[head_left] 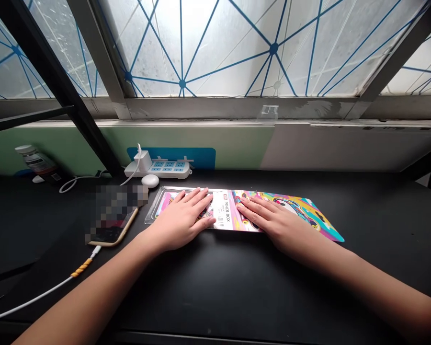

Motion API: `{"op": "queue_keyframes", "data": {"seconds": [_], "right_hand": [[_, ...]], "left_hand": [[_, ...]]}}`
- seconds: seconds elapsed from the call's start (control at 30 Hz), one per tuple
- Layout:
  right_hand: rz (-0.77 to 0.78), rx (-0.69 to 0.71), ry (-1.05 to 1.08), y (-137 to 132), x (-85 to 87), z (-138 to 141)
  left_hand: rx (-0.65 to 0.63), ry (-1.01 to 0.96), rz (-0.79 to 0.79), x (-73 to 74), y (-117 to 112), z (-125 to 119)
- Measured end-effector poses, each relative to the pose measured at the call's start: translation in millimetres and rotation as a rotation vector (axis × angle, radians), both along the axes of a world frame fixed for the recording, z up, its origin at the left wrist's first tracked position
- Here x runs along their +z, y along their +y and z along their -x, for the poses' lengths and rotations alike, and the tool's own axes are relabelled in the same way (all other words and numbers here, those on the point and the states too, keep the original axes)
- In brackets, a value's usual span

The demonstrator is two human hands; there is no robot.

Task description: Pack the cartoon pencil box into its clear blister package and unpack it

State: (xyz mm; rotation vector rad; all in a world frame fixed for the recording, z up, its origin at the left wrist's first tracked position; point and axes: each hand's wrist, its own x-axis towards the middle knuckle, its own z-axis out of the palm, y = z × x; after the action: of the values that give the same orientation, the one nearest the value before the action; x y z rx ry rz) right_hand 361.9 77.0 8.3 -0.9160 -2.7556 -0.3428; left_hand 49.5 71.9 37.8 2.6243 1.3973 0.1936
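Observation:
A flat, brightly printed pencil box package (321, 220) lies lengthwise on the black table, its white label (223, 210) reading "PENCIL BOX". Clear see-through plastic (153, 213) with a raised edge shows at its left end. My left hand (183, 220) rests palm down on the left part, fingers spread, the thumb near the label. On the printed card right of the label lies my right hand (276, 220), flat with fingers stretched out. Neither hand grips anything. Both hands cover parts of the print, and whatever is inside the package cannot be made out.
Left of the package lies a phone (124, 223), partly blurred, with a white cable (53, 290) plugged in. Behind it are a white oval case (150, 181), a power strip (170, 168) with a charger (142, 162), and a bottle (39, 160) near a slanted black post (89, 129).

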Motion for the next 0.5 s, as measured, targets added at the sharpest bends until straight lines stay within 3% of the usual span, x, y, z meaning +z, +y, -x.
{"op": "queue_keyframes", "data": {"seconds": [0.27,0.4,0.5], "right_hand": [[-0.024,-0.129,0.094,-17,-7.6,-47],[-0.15,-0.212,0.118,-35,-5.4,-71],[-0.245,-0.273,0.127,-55,-1.7,-73]], "left_hand": [[0.008,-0.033,0.057,5.3,-1,2],[0.008,-0.04,0.074,6.2,1,4],[0.021,-0.03,0.108,7.4,5,1]]}}
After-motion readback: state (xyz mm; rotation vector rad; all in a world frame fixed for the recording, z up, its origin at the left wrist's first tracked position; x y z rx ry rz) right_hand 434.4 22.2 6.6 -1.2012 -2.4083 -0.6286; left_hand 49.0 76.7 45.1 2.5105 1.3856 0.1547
